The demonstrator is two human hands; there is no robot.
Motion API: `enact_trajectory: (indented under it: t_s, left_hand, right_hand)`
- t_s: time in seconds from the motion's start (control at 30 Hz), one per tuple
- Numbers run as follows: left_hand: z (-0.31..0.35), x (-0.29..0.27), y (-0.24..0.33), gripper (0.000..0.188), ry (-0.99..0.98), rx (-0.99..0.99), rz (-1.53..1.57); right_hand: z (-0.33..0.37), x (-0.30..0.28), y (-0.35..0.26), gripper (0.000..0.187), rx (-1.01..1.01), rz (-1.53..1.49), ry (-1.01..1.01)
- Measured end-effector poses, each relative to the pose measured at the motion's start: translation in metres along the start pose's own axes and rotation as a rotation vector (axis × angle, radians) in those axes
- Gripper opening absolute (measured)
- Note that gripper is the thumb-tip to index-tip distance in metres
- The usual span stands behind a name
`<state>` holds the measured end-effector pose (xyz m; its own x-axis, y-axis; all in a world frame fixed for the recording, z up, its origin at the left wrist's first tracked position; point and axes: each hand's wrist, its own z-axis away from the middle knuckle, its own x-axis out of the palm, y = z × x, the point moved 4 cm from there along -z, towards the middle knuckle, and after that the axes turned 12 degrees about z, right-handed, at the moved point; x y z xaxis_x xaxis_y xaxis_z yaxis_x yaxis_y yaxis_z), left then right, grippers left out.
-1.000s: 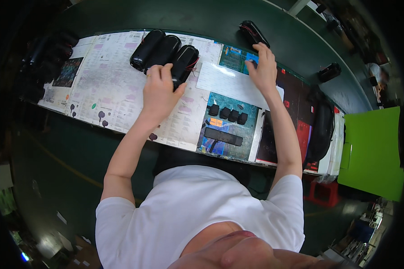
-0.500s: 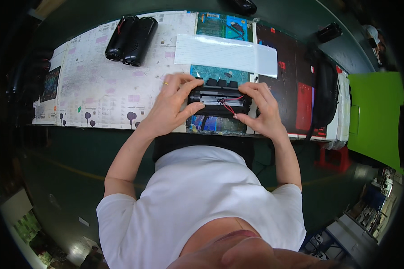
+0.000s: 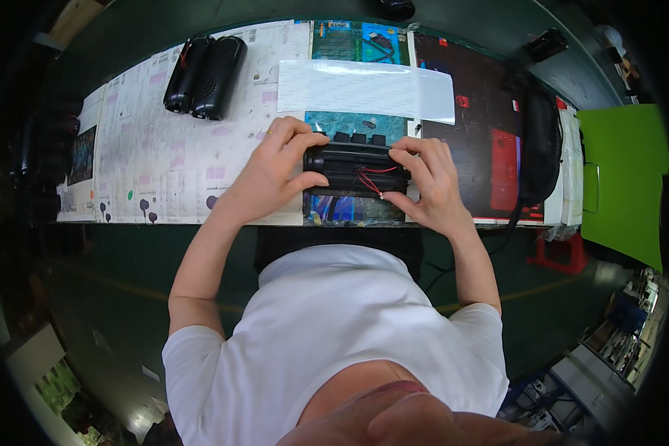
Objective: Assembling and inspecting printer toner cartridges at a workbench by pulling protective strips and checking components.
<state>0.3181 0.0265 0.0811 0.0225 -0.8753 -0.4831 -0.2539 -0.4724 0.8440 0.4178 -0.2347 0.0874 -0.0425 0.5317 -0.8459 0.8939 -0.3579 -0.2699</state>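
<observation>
A long black plastic housing (image 3: 342, 162) lies crosswise at the near side of the table. Thin red wires (image 3: 368, 178) come out of it, ending in a small pale tip by my right thumb. My left hand (image 3: 279, 169) grips the housing's left end, fingers on the far edge and thumb on the near side. At the opposite end my right hand (image 3: 437, 178) holds it the same way, its thumb close to the wire tip. Several small black blocks (image 3: 359, 138) line up along the housing's far edge; whether they are attached I cannot tell.
Beyond the housing lies a white sheet strip (image 3: 364, 88). Two black rounded housings (image 3: 204, 78), one with red wire, rest at the far left. A black pouch-like item (image 3: 540, 152) sits at the right, before a green panel (image 3: 618, 182). More dark objects (image 3: 56, 152) stand at the left edge.
The bright strip inside the housing now looks dark, as if the housing has tipped slightly. Both hands keep their hold. The whole view has shifted a little.
</observation>
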Motion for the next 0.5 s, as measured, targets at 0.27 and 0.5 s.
enact_trajectory:
  t_s: [0.27,0.5]
  left_hand:
    - [-0.104,0.018,-0.039,0.035,-0.066,0.014,-0.018]
    - [-0.158,0.059,-0.052,0.053,-0.247,-0.014,-0.435]
  right_hand:
    - [-0.034,0.021,0.108,0.039,0.399,-0.21,0.164]
    - [-0.068,0.056,0.147,0.031,0.324,0.191,-0.053]
